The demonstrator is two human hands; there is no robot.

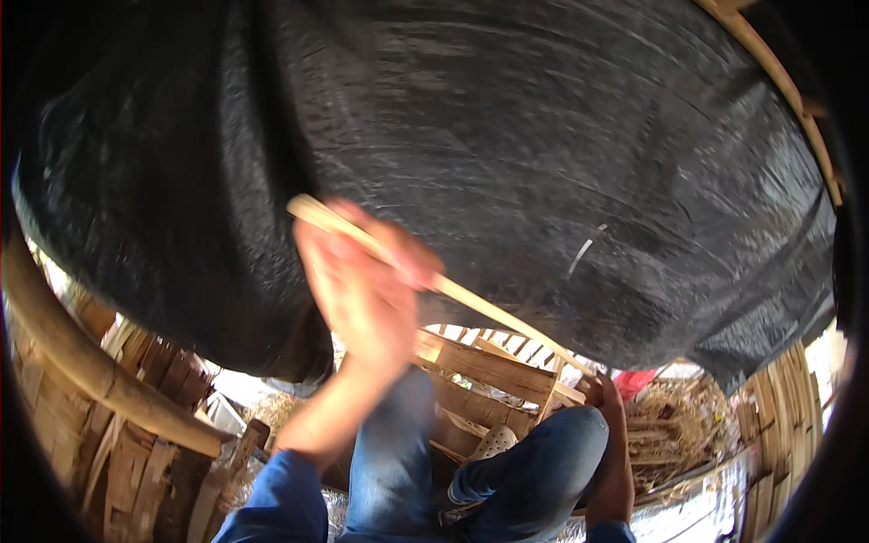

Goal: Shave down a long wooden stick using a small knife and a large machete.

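Note:
A long pale strip (493, 312), which looks like split bamboo, slants from upper left down to the right in front of me. My left hand (367, 271), smeared by motion, grips it near its upper end, with a short piece sticking out beyond the fingers. By my right knee, my right hand (608, 394) is closed at the strip's lower end. A small dark tip shows at those fingers; whether they hold the strip itself or a tool cannot be made out. Both my knees, in blue jeans (552, 452), are bent below.
A large black plastic sheet (507, 154) hangs across the view ahead. Thick bamboo poles (100, 380) curve at the left. Wooden slats (489, 371) lie between and beyond my legs, with straw (692, 416) and a red scrap (636, 382) to the right. Slatted walls (778, 425) flank both sides.

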